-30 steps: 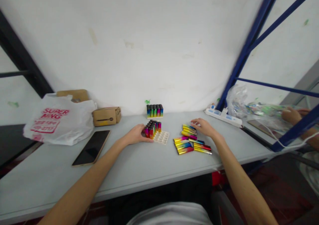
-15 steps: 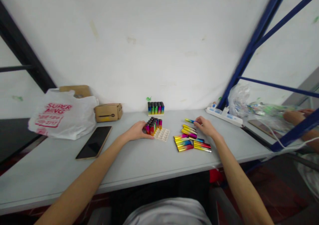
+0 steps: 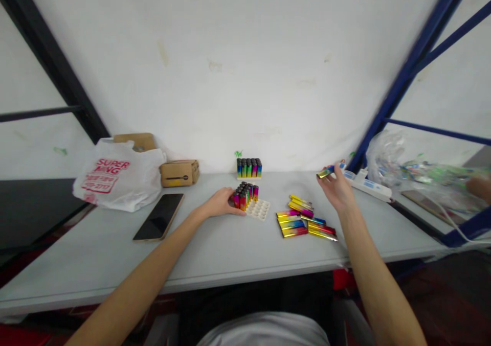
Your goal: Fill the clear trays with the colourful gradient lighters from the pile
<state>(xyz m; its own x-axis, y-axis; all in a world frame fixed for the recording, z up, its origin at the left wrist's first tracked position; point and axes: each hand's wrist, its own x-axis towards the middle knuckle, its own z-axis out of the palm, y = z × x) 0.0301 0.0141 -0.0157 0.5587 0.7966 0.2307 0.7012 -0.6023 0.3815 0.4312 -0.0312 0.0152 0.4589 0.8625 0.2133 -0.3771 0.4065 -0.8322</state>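
My left hand (image 3: 219, 203) is closed around the left side of a white holed tray (image 3: 262, 209). Several upright, shiny gradient-coloured tubes with black tops (image 3: 243, 197) fill its left part; bare holes show on the right. My right hand (image 3: 337, 188) is raised right of the pile, gripping one shiny tube (image 3: 325, 172) in gold and blue between thumb and fingers. Below and left of it lies a loose pile of similar metallic tubes (image 3: 293, 228) in gold, pink, blue and red. Behind my left hand, a second tray holds a full block of upright tubes (image 3: 249, 167).
On the left are a phone (image 3: 159, 217), a small cardboard box (image 3: 179, 173) and a white plastic bag (image 3: 118, 175). A power strip (image 3: 368, 185) lies at the right, by a blue metal frame (image 3: 406, 70). Another person's blurred hand (image 3: 479, 186) is beyond it.
My right hand has lifted a tube off the table by the pile and moved it up and right, turning the palm upward. My left hand stays on the tray. The view has shifted slightly.
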